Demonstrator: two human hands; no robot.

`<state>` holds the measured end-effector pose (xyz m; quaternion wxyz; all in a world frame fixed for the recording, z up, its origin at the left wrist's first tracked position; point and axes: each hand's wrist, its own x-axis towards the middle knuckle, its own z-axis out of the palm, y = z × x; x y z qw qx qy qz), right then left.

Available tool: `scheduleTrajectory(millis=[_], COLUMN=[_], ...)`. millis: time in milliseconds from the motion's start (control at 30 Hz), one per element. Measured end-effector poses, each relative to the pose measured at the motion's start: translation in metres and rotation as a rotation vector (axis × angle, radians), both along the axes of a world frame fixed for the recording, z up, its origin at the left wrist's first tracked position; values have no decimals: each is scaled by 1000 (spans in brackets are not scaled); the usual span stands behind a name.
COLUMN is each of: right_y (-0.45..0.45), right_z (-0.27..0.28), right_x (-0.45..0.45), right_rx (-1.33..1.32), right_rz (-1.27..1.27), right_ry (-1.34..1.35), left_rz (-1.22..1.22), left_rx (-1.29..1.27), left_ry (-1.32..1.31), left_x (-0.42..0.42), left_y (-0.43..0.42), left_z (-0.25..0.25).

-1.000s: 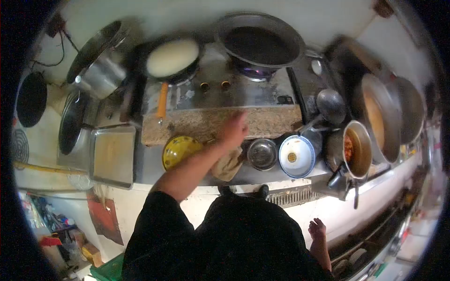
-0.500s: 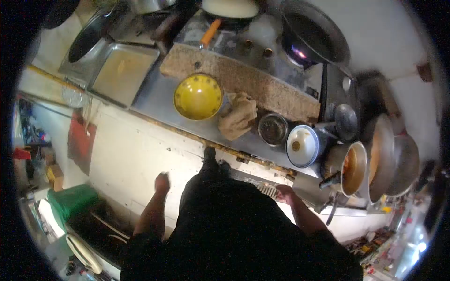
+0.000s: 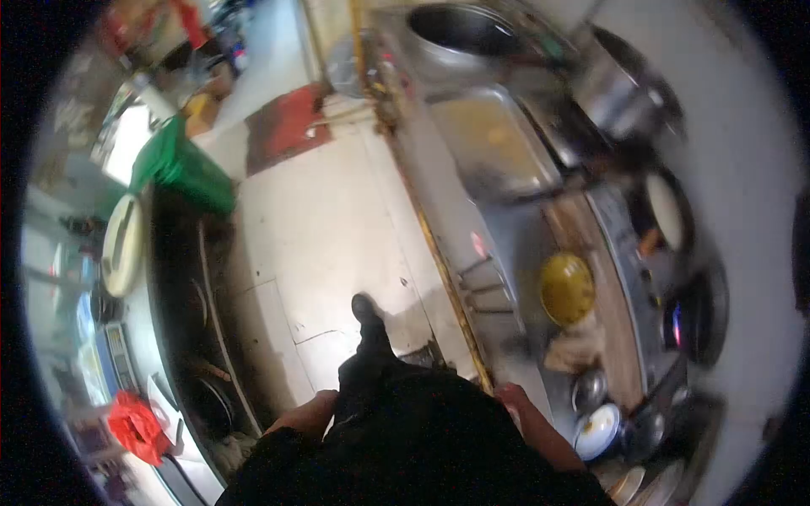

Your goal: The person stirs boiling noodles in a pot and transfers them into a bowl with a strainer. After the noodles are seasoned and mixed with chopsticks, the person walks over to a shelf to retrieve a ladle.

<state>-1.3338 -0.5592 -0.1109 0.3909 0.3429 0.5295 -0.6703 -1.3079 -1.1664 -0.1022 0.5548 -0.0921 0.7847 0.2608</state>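
No text, label, brand, number or sign can be read. Well out to the left of the left hand (image 3: 324,405), the red plastic bag (image 3: 137,427) and a blue-edged item (image 3: 121,358) are too blurred to tell whether they carry print. Ahead and right of the right hand (image 3: 510,394), the yellow bowl (image 3: 567,289) yields no legible lettering, as far as this smeared view allows.
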Motion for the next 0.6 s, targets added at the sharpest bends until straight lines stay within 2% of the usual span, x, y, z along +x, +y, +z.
scheduleTrajectory(millis=[33, 133, 200, 233, 267, 300, 333, 367, 467, 533, 600], right_y=[-15, -61, -80, -108, -140, -167, -196, -229, -331, -393, -453], right_z=[7, 39, 23, 31, 50, 62, 69, 80, 112, 127, 136], right_x=[-32, -126, -177, -211, -241, -263, -288, -315, -391, -437, -477], right_rx=[0, 272, 395, 393, 355, 316, 308, 357, 475, 543, 537], right_rz=[57, 237, 329, 393, 375, 350, 400, 551, 972, 1216, 1169], right_ry=[17, -70, -109, -84, -68, -63, -57, 63, 445, 707, 681], left_rz=[31, 134, 217, 304, 241, 166, 227, 209, 331, 468, 614], left_rx=[48, 187, 257, 318, 59, -60, -58, -31, -68, -68, -84], left_ry=[-7, -37, -7, 108, 273, 310, 371, 389, 355, 344, 350], left_x=[-14, -58, -105, -142, -143, -172, -200, -224, -301, -333, -360], left_y=[-8, -56, -93, -107, -132, -143, -161, -183, -229, -259, -287], left_z=[2, 9, 33, 78, 6, 24, 47, 34, 111, 107, 91])
